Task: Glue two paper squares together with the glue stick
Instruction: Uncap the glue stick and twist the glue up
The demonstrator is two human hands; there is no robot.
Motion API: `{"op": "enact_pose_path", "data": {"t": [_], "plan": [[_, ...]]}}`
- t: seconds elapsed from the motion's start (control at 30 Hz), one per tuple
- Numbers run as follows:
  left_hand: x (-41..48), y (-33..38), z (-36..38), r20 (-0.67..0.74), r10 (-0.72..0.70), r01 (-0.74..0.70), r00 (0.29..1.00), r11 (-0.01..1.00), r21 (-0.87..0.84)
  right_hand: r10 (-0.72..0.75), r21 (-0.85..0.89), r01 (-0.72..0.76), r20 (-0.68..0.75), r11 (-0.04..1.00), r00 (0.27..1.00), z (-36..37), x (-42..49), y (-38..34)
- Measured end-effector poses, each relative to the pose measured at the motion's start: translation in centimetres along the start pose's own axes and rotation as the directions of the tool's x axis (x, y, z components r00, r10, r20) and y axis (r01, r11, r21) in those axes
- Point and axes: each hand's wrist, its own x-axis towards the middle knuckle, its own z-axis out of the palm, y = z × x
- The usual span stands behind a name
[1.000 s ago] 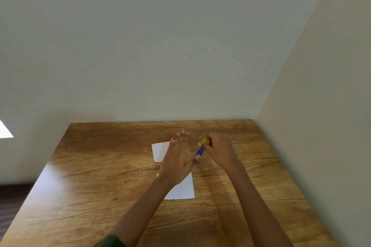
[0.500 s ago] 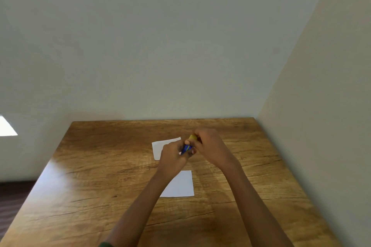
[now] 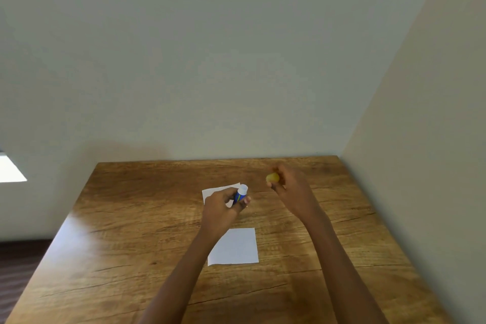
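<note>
Now that the yellow cap (image 3: 272,178) has been pulled off — seemingly pinched in the right hand (image 3: 288,188) — the glue stick (image 3: 240,194) is gripped open-tipped in the left hand (image 3: 219,209), above two unglued paper squares (image 3: 234,246) on the surface (image 3: 131,231).

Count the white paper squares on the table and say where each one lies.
2. The far paper square lies beyond the left hand, partly hidden by it. The near paper square lies closer, beside the left forearm, which covers one corner.

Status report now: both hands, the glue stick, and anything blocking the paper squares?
Left hand gripping glue stick, uncapped. Right hand holding yellow cap. Near paper square clear; far paper square partly behind left hand.
</note>
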Motion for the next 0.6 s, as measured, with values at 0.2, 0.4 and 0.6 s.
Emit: {"op": "enact_pose_path", "data": {"t": [0.2, 0.4, 0.6], "plan": [[0.0, -0.9, 0.2, -0.100, -0.030, 0.026, 0.994, 0.998, -0.050, 0.176, -0.168, -0.169, 0.032, 0.971, 0.984, 2.6, 0.2, 4.7], [0.2, -1.7, 0.6, -0.093, -0.081, 0.079, 0.992, 0.996, -0.031, 0.176, -0.242, -0.162, 0.038, 0.957, 0.984, 3.5, 0.2, 5.7], [0.4, -1.7, 0.8, -0.103, -0.101, 0.097, 0.990, 0.994, -0.046, 0.189, -0.291, -0.164, 0.059, 0.943, 0.980, 3.9, 0.0, 5.8]]}}
